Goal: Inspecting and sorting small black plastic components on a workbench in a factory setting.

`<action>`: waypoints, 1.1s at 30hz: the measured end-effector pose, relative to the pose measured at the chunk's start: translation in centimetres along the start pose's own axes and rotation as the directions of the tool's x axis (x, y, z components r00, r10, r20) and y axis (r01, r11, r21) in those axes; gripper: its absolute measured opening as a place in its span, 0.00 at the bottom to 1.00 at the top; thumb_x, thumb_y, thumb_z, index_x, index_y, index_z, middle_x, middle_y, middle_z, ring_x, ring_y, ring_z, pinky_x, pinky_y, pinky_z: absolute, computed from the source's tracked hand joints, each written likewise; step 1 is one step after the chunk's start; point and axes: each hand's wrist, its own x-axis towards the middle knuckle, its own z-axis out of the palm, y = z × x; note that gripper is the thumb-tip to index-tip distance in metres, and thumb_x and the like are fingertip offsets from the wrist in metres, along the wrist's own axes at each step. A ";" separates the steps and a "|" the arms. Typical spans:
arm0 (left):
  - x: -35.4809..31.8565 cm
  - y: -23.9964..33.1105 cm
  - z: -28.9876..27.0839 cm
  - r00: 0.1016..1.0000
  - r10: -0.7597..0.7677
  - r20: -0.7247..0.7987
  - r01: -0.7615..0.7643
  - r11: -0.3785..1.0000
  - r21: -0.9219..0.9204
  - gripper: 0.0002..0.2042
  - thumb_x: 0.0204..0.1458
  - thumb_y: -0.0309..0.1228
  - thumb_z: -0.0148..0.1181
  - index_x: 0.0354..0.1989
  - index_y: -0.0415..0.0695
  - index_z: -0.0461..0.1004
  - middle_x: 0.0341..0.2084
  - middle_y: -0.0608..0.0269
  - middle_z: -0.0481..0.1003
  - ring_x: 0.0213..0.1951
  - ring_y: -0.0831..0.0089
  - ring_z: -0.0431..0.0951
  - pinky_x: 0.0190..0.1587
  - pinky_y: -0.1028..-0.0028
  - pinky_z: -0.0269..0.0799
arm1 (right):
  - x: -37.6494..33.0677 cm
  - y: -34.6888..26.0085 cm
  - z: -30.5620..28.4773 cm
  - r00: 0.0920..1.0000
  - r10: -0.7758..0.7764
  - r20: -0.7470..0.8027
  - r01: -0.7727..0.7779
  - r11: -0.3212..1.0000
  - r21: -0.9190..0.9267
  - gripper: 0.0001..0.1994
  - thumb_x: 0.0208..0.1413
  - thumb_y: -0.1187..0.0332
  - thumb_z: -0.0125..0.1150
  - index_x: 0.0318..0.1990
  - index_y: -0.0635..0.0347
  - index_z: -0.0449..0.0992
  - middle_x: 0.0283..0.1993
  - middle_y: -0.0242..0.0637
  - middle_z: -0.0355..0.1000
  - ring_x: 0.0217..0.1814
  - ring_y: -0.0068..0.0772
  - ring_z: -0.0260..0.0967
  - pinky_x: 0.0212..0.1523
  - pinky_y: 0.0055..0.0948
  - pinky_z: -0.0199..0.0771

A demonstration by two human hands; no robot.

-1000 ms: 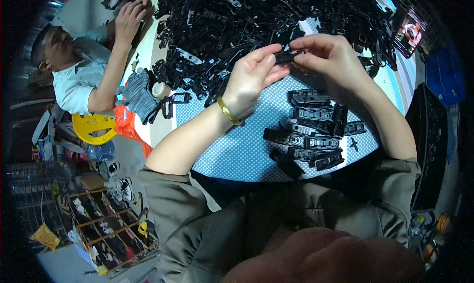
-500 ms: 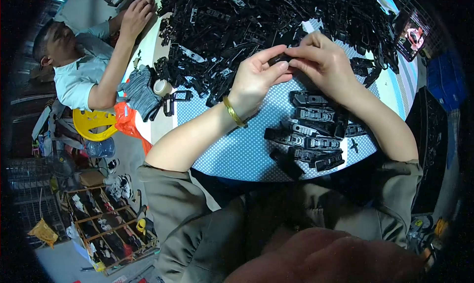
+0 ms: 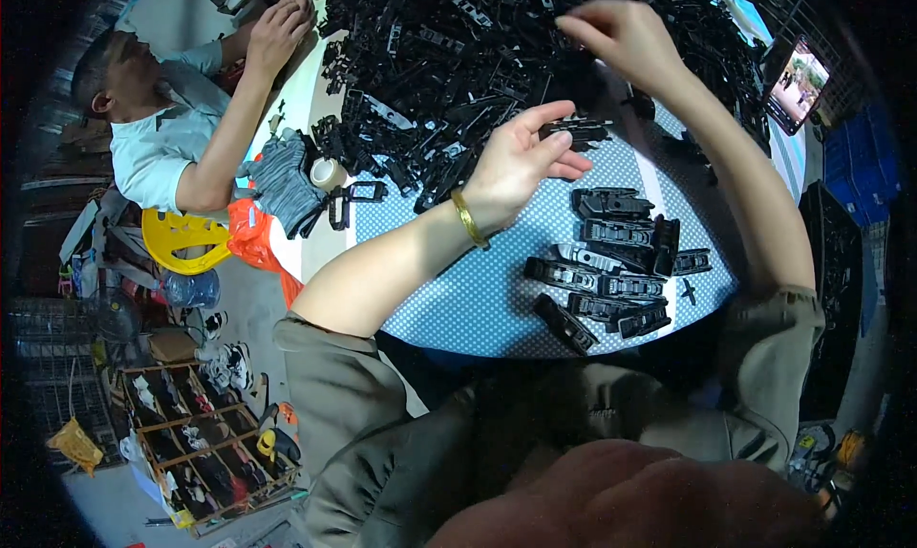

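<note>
Left hand [image 3: 523, 156], mid-frame, half-curled; right hand [image 3: 630, 46] over black parts [image 3: 506, 42], upper right. My grip — I can't tell.

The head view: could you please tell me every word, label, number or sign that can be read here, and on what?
None can be read.
Lit screen: any lettering is too small.
Black parts: any markings are too small.
Yellow package: too blurred to tell.
</note>
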 end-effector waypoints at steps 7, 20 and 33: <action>-0.1 -0.1 0.0 1.000 0.008 0.027 -0.009 0.999 0.049 0.19 0.55 0.25 0.42 0.55 0.31 0.52 0.33 0.50 0.71 0.34 0.69 0.76 0.38 0.77 0.74 | 5.4 0.7 3.6 0.971 0.234 -0.047 -0.237 0.969 -0.065 0.12 0.36 0.59 0.62 0.21 0.61 0.77 0.21 0.45 0.71 0.25 0.41 0.71 0.31 0.35 0.71; 0.0 -0.2 -0.7 1.000 0.005 -0.019 -0.008 0.990 -0.140 0.19 0.57 0.28 0.37 0.54 0.30 0.52 0.40 0.46 0.67 0.38 0.67 0.74 0.42 0.74 0.72 | -2.8 -1.4 -1.8 0.964 0.194 0.180 -0.252 0.882 0.398 0.10 0.43 0.72 0.62 0.25 0.60 0.63 0.21 0.22 0.59 0.23 0.10 0.56 0.22 0.14 0.57; 0.0 -0.8 0.5 0.997 0.077 0.016 -0.078 0.995 0.060 0.16 0.55 0.25 0.42 0.51 0.31 0.57 0.39 0.55 0.69 0.37 0.74 0.73 0.42 0.77 0.71 | -7.3 -2.5 -1.8 0.937 -0.342 0.071 0.336 0.938 0.084 0.11 0.39 0.65 0.63 0.27 0.64 0.74 0.28 0.42 0.69 0.28 0.39 0.67 0.31 0.33 0.68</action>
